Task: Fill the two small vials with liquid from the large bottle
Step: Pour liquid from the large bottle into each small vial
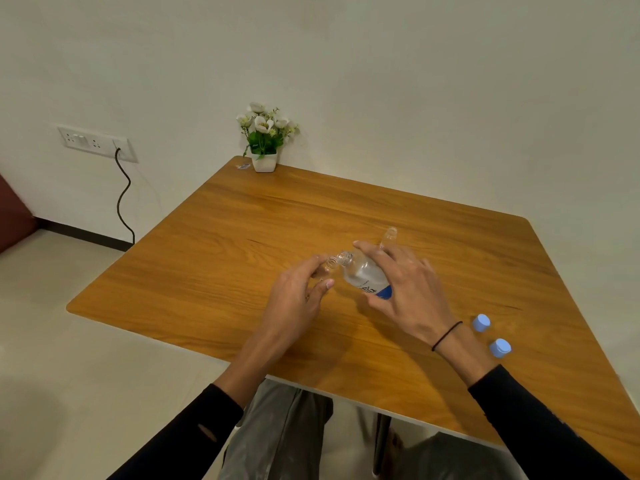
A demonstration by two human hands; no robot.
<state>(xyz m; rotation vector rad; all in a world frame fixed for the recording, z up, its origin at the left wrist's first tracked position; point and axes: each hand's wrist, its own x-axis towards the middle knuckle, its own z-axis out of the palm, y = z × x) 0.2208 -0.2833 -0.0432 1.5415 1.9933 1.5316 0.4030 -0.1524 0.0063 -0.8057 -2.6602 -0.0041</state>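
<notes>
I wear black long sleeves [194, 424], grey trousers [277, 434], and a thin black band [446, 336] on my right wrist.

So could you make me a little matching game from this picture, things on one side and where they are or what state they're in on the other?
Things:
1. large bottle
2. first small vial
3. second small vial
4. two blue caps

Places or states:
A. standing alone on the table, beyond the right hand
B. lying on the table by the right wrist
C. tilted, gripped by the right hand
D. held by the left hand at the bottle's mouth

Pairs: 1-C, 2-D, 3-A, 4-B
</notes>
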